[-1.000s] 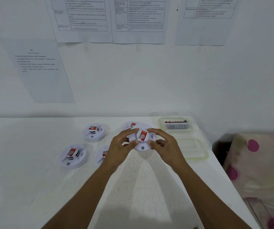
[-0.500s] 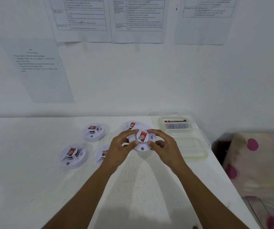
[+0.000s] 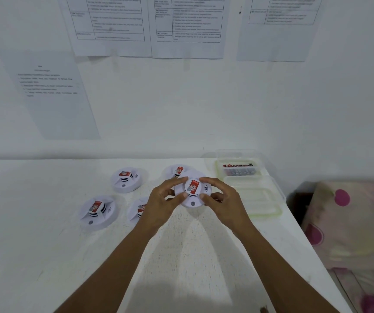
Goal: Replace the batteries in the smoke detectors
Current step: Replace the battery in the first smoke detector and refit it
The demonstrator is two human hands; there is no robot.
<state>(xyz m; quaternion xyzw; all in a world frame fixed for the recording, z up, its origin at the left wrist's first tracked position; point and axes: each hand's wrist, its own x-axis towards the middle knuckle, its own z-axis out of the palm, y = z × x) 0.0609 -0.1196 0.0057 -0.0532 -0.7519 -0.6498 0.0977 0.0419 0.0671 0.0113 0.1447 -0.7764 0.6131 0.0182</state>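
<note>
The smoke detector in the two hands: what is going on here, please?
A person holds one round white plastic smoke detector with a red label over the white table, the left hand and right hand gripping its rim from both sides. Its labelled face is up. Four similar detectors lie on the table, to the left and behind. A clear plastic box of batteries stands at the right, near the wall.
</note>
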